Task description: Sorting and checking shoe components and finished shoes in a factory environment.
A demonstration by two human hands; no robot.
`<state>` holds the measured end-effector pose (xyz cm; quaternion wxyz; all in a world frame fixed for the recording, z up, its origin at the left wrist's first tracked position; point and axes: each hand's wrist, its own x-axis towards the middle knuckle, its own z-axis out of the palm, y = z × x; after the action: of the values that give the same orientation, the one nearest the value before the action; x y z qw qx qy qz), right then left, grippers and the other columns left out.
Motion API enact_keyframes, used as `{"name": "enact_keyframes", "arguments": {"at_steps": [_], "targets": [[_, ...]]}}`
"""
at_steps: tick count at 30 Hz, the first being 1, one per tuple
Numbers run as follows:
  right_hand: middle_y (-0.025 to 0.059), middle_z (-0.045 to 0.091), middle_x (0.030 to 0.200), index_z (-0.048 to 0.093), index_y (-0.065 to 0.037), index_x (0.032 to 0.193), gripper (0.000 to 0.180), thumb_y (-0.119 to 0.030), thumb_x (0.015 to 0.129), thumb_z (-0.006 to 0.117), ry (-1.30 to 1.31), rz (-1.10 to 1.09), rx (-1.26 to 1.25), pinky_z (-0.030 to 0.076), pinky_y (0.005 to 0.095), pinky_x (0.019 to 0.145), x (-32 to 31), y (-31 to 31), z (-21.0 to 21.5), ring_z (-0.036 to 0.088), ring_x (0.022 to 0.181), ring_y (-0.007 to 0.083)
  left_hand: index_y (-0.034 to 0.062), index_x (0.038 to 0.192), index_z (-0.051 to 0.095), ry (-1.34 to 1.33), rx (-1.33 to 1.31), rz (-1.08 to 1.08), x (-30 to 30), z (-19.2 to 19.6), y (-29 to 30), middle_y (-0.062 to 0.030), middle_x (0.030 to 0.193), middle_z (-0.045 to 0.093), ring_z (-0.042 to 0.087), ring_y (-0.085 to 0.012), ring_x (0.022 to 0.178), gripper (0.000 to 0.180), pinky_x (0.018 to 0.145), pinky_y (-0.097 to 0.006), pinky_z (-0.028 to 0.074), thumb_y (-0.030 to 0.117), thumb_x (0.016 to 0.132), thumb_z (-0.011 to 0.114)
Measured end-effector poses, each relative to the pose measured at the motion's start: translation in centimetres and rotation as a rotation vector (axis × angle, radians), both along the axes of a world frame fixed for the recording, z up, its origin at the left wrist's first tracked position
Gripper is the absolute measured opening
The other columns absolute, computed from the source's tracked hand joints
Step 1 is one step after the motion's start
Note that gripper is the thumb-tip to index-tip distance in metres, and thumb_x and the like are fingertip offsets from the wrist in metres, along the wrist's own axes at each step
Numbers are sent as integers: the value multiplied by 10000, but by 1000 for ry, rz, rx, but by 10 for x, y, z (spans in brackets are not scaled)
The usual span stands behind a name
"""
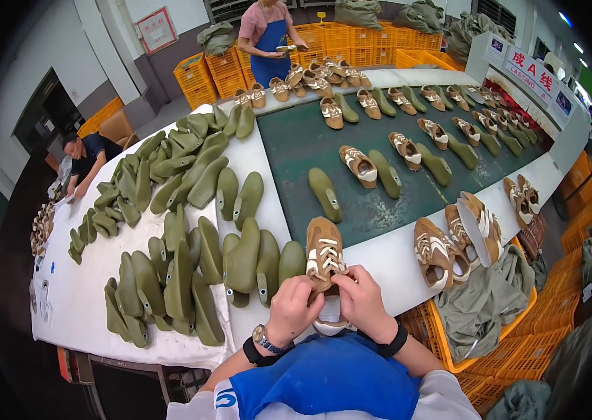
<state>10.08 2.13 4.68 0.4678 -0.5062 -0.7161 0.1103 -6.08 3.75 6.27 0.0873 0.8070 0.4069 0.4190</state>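
Where the two hands meet: a tan lace-up shoe (325, 241) with white laces sits at the near table edge, toe pointing away from the wearer, heel close to the blue apron (327, 381).
Left hand (294, 308): thumb and forefinger pinch the collar by the laces; remaining fingers curled, tips partly hidden.
Right hand (362, 301): thumb and forefinger pinch the opposite side of the collar; other fingers bent.
Wrists: watch (271, 341) and dark band on the left; dark band (395, 337) on the right.
Lasts: olive foot forms (243, 262) heaped on the white table (65, 301), the nearest just left of the shoe.
Green belt (289, 161): carries rows of matching shoes (357, 166) and lasts.
Right side: orange crate (430, 329) holding grey-green cloth (481, 308).
Co-workers: one standing beyond the belt (269, 42), another leaning at far left (92, 159).
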Motion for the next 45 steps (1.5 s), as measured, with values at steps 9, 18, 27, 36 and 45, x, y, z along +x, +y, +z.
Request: {"name": "enact_keyframes", "arguments": {"at_steps": [9,18,27,36,45], "targets": [[135,526,864,652,-42,880,224,62,695,580,109,94,25,495,339,621,-1,-5,6,568,698,263,17,938,608,-43,30,2,-6,4,-6,-127,857,602,592,-287,752,301,671,-352,494,24,651,700],[145,478,927,605,-58,737,163,81,652,586,116,405,-66,464,332,660,9,-8,7,527,776,284,3,958,629,-97,-8,25,-13,4,-11,-134,883,607,602,-293,769,265,691,-349,506,20,696,661],[148,480,938,574,-41,752,165,105,677,585,141,425,-58,470,322,673,10,-12,8,538,794,273,7,964,636,-121,-22,36,-14,3,-9,-131,870,600,602,-281,737,262,663,-342,507,8,703,643],[142,553,914,523,-2,916,251,84,713,643,328,127,3,496,260,602,-1,-11,5,587,688,196,38,943,622,-34,0,13,-9,19,-11,-100,873,582,571,-254,737,265,624,-330,482,-5,683,650],[144,571,864,489,-38,884,274,83,701,653,308,78,102,499,309,651,0,-12,8,601,743,249,144,1060,626,248,17,20,1,26,-18,-99,1010,522,546,-252,800,406,637,-335,495,18,674,621]]}}
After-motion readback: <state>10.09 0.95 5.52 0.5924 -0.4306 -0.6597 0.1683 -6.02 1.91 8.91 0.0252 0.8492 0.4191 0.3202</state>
